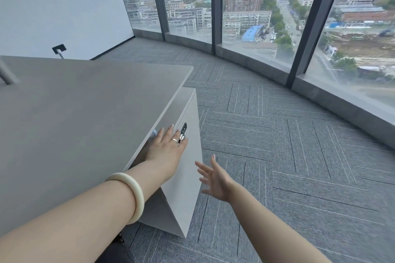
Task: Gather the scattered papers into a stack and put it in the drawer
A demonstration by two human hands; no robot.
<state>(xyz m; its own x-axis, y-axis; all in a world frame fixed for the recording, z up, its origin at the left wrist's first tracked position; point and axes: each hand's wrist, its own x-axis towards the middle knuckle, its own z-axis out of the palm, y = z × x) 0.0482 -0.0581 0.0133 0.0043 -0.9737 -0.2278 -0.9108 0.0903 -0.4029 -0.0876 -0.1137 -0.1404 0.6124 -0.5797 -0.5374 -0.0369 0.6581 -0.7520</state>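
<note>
A light grey drawer cabinet (188, 168) stands under the right end of the grey desk (81, 109). My left hand (167, 145) lies flat with straight fingers against the top of the cabinet's front, just below the desk edge. A bunch of keys (182, 132) hangs in the lock beside my fingers. My right hand (213, 177) hovers open with spread fingers in the air to the right of the cabinet, touching nothing. A small pale bluish edge (154, 133) shows by my left fingertips under the desk edge. No loose papers are in view.
Grey patterned carpet (277, 156) spreads to the right of the cabinet. A curved wall of tall windows (245, 17) runs along the far side. A metal pole (6, 72) rises from the desk's left end, and a dark floor socket (59, 48) sits by the white wall.
</note>
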